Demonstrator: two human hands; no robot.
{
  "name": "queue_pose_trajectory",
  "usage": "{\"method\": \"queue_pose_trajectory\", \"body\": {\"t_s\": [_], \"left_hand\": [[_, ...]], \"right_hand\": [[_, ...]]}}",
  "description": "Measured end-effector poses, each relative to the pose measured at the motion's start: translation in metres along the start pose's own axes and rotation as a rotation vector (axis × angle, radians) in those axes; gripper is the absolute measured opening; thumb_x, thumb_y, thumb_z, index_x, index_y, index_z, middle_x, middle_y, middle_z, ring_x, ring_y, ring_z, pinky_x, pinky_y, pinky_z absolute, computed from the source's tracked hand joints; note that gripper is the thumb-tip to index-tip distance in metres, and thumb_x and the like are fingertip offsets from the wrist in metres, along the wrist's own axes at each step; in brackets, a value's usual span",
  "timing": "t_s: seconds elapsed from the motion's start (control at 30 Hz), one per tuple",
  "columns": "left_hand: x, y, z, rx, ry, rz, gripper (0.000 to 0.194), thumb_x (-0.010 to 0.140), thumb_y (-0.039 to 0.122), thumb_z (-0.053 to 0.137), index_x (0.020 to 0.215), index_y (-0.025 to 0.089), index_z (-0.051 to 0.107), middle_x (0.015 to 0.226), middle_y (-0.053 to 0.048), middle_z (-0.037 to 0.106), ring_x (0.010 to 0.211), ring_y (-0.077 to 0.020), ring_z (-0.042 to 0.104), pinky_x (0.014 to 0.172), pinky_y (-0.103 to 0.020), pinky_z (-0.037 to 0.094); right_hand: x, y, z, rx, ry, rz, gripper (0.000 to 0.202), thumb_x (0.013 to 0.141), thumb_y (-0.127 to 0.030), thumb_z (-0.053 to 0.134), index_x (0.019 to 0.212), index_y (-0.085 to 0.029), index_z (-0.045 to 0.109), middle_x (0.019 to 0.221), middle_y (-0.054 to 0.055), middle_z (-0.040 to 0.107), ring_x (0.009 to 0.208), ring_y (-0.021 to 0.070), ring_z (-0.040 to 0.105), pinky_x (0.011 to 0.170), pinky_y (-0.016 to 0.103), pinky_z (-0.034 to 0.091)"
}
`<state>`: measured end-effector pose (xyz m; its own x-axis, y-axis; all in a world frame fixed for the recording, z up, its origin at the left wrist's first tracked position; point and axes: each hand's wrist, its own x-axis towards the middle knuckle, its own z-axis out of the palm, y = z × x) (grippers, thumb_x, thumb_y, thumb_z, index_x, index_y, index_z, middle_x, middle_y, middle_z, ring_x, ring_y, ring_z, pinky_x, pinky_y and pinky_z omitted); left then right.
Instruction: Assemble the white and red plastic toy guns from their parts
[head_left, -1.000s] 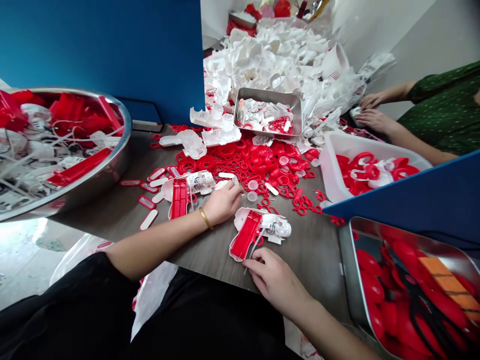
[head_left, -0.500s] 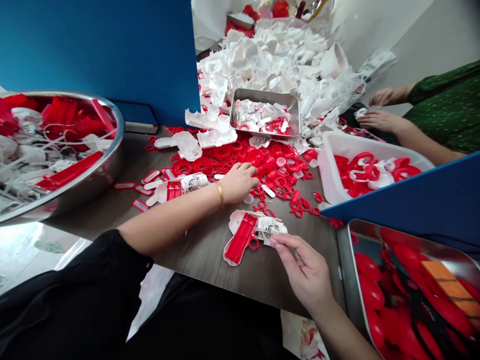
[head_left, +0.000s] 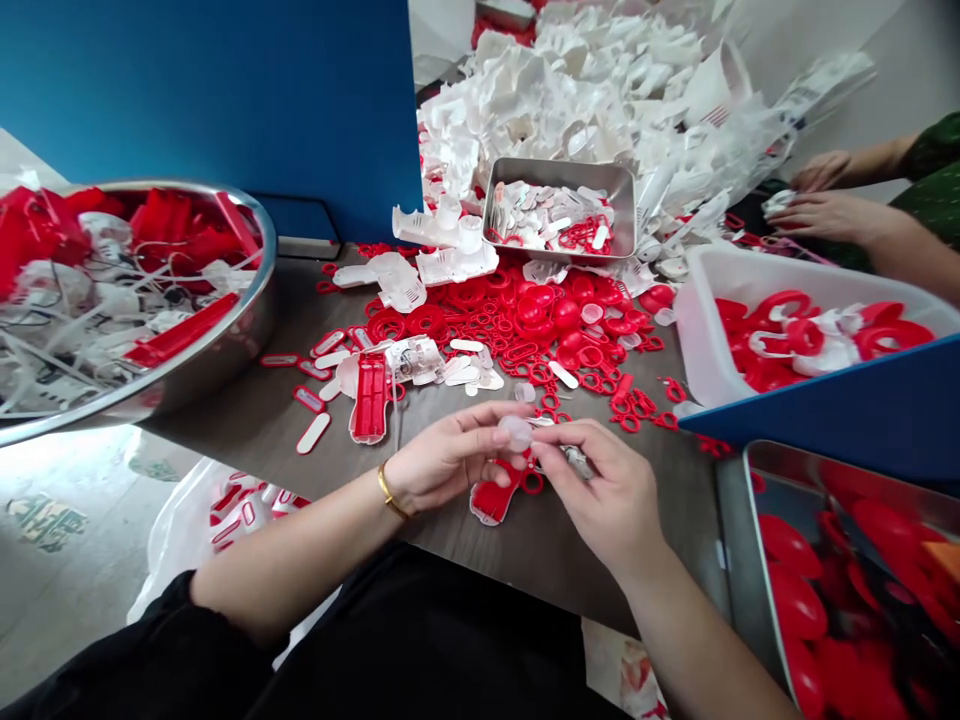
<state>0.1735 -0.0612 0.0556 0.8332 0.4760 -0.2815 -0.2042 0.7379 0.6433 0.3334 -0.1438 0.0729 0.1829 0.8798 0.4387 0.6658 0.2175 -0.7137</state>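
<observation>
Disc (head_left: 514,433), clear: one, above the near shell (head_left: 491,500). Left hand (head_left: 442,460): thumb and fingers pinching the disc. Right hand (head_left: 615,495): fingertips at its edge; whether they grip it cannot be told. Risk, slipping: thin, smooth rim, small hold; the disc could drop into the near shell or among rings (head_left: 637,405) beyond it. Risk, knocking: hands low over the near shell could shift its loose-looking parts. Risk, mix-up: similar disc (head_left: 524,392) behind the near shell.

We are wearing black sleeves (head_left: 225,630) | also wearing a gold-coloured bangle (head_left: 391,492) on our left wrist | showing black cloth (head_left: 442,650) over our lap
</observation>
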Motion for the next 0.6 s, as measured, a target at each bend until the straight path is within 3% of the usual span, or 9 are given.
{"method": "queue_pose_trajectory", "body": {"t_s": [0.2,0.43,0.6], "left_hand": [[-0.012,-0.012,-0.009,0.030,-0.012,0.033,0.036,0.071,0.024,0.079,0.103,0.019,0.063,0.079,0.000,0.065,0.058,-0.0082,0.059,0.052,-0.019,0.051],[-0.010,-0.022,-0.009,0.067,0.002,0.114,0.031,0.071,0.021,0.079,0.097,0.017,0.061,0.080,0.001,0.063,0.063,-0.0067,0.057,0.056,-0.018,0.050],[-0.013,-0.020,-0.009,0.216,-0.055,0.133,0.029,0.073,0.017,0.076,0.096,0.016,0.058,0.080,0.001,0.060,0.070,-0.0068,0.056,0.061,-0.017,0.050]], "right_hand": [[-0.010,-0.006,-0.010,-0.038,-0.091,-0.052,0.009,0.084,-0.017,0.061,0.087,-0.025,0.064,0.080,-0.001,0.069,0.073,0.0143,0.066,0.067,0.027,0.054],[-0.011,-0.003,-0.004,-0.089,-0.129,-0.109,0.012,0.083,-0.013,0.057,0.085,-0.024,0.060,0.077,-0.001,0.066,0.071,0.0139,0.064,0.066,0.027,0.053],[-0.016,-0.001,-0.001,-0.080,-0.160,-0.085,0.011,0.083,-0.013,0.058,0.086,-0.023,0.059,0.078,-0.001,0.066,0.073,0.0135,0.064,0.068,0.026,0.052]]}}
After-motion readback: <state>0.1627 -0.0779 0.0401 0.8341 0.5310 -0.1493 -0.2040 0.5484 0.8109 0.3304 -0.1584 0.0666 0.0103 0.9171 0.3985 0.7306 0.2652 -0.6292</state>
